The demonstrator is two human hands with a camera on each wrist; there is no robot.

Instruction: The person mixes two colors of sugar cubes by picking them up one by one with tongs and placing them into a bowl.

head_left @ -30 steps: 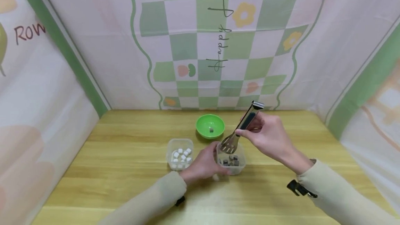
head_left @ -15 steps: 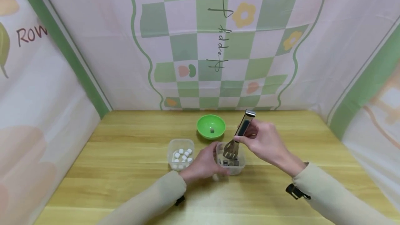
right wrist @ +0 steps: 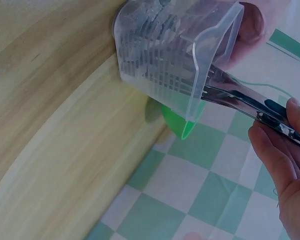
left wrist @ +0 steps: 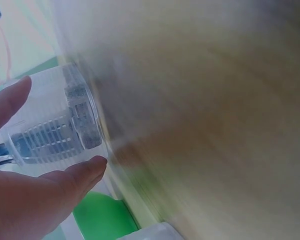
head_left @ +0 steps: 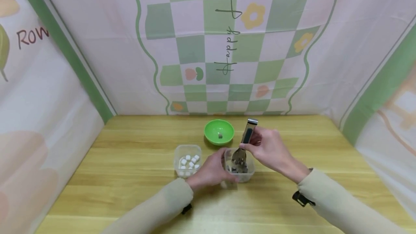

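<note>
My left hand (head_left: 211,170) grips a clear plastic container (head_left: 248,177) from its left side, thumb at the front and fingers round the back. Several dark grey cubes (head_left: 240,170) lie in it. My right hand (head_left: 272,151) holds metal serving tongs (head_left: 247,135) with slotted heads by their dark-inlaid handle, pointing down. The tongs' heads are inside the container among the cubes, seen through its ribbed wall in the right wrist view, where the fingers and thumb (right wrist: 297,117) pinch the handle from both sides. Whether a cube sits between the heads I cannot tell.
Behind the container stands a green bowl (head_left: 212,127) with one grey cube (head_left: 220,136) in it. A second clear container (head_left: 177,154) with several white cubes (head_left: 189,163) stands to the left. A printed cloth (head_left: 214,93) rises at the wooden table's (head_left: 130,161) back edge.
My right hand has moved down and to the left, lowering the tongs' heads from the container's rim into the grey cubes. My left hand keeps its hold on the container.
</note>
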